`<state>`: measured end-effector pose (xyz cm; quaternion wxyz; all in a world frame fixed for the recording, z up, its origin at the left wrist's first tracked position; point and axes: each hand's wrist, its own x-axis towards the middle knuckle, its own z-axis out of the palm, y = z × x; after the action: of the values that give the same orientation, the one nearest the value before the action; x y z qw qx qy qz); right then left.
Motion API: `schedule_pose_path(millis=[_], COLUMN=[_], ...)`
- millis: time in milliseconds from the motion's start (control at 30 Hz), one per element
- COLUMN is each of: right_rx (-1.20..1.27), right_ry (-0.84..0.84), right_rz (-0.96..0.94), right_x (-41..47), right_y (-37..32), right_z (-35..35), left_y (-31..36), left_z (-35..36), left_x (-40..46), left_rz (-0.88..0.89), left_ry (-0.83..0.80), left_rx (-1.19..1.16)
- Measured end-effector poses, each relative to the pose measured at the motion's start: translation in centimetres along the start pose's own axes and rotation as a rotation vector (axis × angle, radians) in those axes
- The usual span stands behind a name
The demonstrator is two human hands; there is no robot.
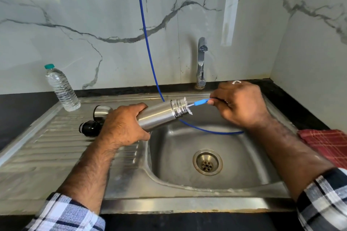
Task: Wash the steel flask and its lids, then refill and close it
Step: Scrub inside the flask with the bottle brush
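Note:
My left hand (123,125) grips the steel flask (159,116) round its body and holds it nearly level over the sink, with the threaded mouth pointing right. My right hand (242,104) pinches the blue handle of a bottle brush (201,102). The brush's white bristles show at the flask's mouth, and the rest of the head is inside. Behind my left hand, on the ribbed drainboard, lie a steel cup lid (102,111) and a black inner stopper (90,128).
The steel sink basin (244,170) with its drain (207,162) lies below the flask. A tap (201,62) stands at the back. A blue hose (150,52) hangs down into the basin. A plastic water bottle (62,88) stands at the back left, and a red checked cloth (328,144) lies at the right.

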<state>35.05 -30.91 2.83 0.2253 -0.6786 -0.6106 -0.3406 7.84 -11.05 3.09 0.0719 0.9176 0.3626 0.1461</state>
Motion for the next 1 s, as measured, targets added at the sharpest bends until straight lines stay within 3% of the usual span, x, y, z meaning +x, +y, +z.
schedule_pose_path(millis=[133,267,367,400,467,567,633,733,800,867,933,1000], right_rx=[0.084,0.429,0.57,0.588,0.512,0.088,-0.083,-0.129,-0.128,-0.096,0.102,0.226], right_ry=[-0.276,-0.727,-0.944,-0.901,-0.627,-0.111,0.041,0.058,0.002,-0.132,-0.38,-0.497], right_rz=[0.056,0.458,0.599,0.636,0.627,0.257,0.114,0.01,0.04,0.166,0.378,0.471], right_x=[0.5,1.2,1.1,0.9,0.3,0.2,0.5,0.3,0.4,0.9,1.6,1.4], right_y=[0.3,0.0,-0.1,-0.2,-0.6,-0.7,-0.4,-0.6,-1.3,-1.3,-0.7,0.0], right_z=[-0.6,-0.4,-0.3,-0.1,0.4,1.3,1.3,1.1,0.6,0.4,0.0,-0.6], left_y=[0.1,0.3,0.6,0.7,1.0,1.3,1.2,0.9,0.6,0.3,0.4,0.8], left_z=[0.2,0.6,0.8,0.8,0.8,0.5,0.4,0.5,0.3,0.0,-0.3,-0.3], left_x=[-0.1,0.2,0.4,0.4,0.4,0.4,0.3,0.1,0.1,0.1,0.0,0.0], left_rz=[0.078,0.207,0.251,0.235,0.172,0.034,-0.006,-0.014,-0.006,0.016,0.051,0.085], left_ry=[0.04,0.133,0.118,0.106,0.096,0.065,0.037,0.005,-0.01,0.011,0.062,0.086], left_rx=[0.079,0.224,0.306,0.307,0.287,0.108,0.018,-0.02,-0.021,0.017,0.074,0.099])
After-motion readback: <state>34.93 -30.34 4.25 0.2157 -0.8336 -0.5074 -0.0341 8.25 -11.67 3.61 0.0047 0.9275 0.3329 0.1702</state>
